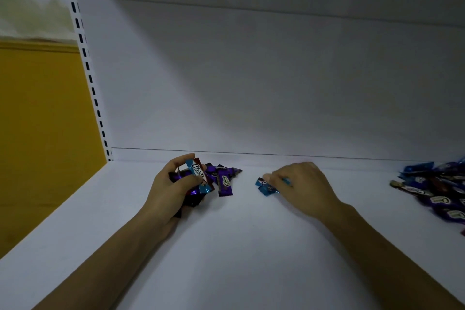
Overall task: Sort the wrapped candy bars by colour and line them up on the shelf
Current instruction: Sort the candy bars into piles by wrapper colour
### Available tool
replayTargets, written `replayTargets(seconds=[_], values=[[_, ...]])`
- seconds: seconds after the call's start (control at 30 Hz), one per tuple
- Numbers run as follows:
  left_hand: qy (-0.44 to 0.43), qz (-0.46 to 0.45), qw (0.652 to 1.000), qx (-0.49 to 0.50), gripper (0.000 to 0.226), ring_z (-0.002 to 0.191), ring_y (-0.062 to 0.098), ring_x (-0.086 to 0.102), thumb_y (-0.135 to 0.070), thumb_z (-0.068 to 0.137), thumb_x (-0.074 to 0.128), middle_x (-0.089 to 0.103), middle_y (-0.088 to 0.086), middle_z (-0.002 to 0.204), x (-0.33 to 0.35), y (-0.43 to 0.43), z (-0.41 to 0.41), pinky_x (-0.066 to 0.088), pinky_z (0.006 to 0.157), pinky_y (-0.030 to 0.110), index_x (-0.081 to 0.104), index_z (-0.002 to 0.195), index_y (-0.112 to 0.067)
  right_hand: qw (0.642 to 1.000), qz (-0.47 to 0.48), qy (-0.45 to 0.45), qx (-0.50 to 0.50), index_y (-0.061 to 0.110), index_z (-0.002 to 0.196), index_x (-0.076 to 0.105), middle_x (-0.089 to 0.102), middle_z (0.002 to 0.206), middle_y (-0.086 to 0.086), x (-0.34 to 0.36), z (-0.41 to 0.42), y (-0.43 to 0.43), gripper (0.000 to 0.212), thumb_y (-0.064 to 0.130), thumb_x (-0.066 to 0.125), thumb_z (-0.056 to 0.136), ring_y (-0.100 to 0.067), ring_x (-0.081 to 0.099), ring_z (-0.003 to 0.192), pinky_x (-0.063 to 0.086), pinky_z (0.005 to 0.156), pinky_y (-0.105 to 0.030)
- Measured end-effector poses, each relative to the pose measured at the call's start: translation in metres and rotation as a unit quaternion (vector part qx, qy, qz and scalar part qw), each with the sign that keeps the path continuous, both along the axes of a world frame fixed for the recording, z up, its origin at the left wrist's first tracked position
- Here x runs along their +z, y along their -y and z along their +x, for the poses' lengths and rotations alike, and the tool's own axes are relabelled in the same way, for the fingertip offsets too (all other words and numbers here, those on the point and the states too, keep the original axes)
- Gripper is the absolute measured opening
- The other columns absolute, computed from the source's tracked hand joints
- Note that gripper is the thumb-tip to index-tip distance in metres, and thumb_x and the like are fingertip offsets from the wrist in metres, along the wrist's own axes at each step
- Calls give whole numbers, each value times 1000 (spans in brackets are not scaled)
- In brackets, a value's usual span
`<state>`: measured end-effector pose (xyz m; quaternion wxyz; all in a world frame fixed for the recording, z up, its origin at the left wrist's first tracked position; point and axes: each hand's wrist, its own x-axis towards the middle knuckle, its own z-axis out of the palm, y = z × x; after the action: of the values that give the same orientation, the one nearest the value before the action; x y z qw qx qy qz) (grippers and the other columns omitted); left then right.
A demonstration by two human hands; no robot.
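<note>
My left hand (173, 185) grips a bunch of wrapped candy bars (198, 175), blue, purple and dark red ones, low over the white shelf (239, 246). A few purple bars (224, 182) lie on the shelf just right of that hand. My right hand (300, 181) rests fingers-down on light blue bars (267, 187) at the shelf's middle and pinches one of them; how many lie under the fingers is hidden. A mixed pile of blue, purple and red bars (437, 190) lies at the far right.
The shelf's white back panel (251, 83) rises right behind the candy. A slotted white upright (86, 65) stands at the left, with a yellow wall (42, 133) beyond it. The shelf's left edge runs diagonally down toward me.
</note>
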<state>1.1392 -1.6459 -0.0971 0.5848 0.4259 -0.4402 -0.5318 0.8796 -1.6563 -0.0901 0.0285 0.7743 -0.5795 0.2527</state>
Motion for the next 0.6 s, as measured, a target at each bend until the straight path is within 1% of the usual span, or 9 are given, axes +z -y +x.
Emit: replayTargets(seconds=[0.03,0.1,0.13,0.17,0.27,0.33,0.5,0.57,0.6], values=[[4,-2,1000,-8,44,71,21,73,7,84,62,74,-1,79,1,-2,-1,59,58,30,64,104,-32,999,-26,13,-15,20,71,63,62,69,6,1,-3,2,35,42,50,95,-12,53,66,38,73,-26],[9,-9,999,-32,44,73,23,72,8,83,62,75,2,84,3,-7,-5,58,55,29,65,107,-28,997,-49,8,-65,22,98,71,69,102,4,2,-14,8,27,35,47,97,-15,58,95,41,92,-34],[14,-15,999,-47,43,75,25,72,9,83,61,75,5,90,5,-9,-8,56,53,28,65,110,-24,995,-36,-13,-93,22,109,69,65,117,3,1,-23,11,27,32,45,98,-17,55,107,39,98,-36],[24,-21,998,-63,40,77,25,72,9,83,61,74,9,97,7,-11,-12,54,52,26,65,112,-19,993,-5,-33,-117,24,114,67,62,124,2,-2,-31,13,28,30,44,99,-19,53,113,38,100,-36],[54,-36,991,-115,36,78,20,71,9,84,60,72,7,106,17,-14,-31,51,51,22,63,113,-11,985,65,-12,-159,27,107,68,62,121,4,-12,-47,16,24,31,45,98,-19,56,106,40,95,-34],[58,-42,987,-147,36,77,17,71,9,84,60,72,6,106,24,-14,-47,50,50,20,63,113,-12,980,59,5,-189,26,104,68,63,117,4,-14,-52,17,23,33,47,97,-19,58,103,39,93,-33],[30,-31,982,-186,35,63,19,69,8,84,61,73,12,92,31,-12,-92,47,44,21,64,112,-13,954,60,13,-294,30,101,67,64,110,3,-10,-73,13,21,33,47,97,-21,57,105,36,92,-35],[38,-26,979,-197,33,68,21,71,6,84,63,74,12,90,26,-10,-107,50,49,23,65,109,-14,948,85,-1,-307,32,103,66,64,110,4,-6,-79,12,21,33,46,97,-20,56,105,34,94,-36],[48,-26,979,-198,33,75,24,72,5,83,64,73,13,94,23,-9,-111,54,56,26,66,109,-15,947,95,-23,-307,31,105,65,64,110,4,-4,-81,13,22,33,45,97,-20,56,106,33,95,-36]])
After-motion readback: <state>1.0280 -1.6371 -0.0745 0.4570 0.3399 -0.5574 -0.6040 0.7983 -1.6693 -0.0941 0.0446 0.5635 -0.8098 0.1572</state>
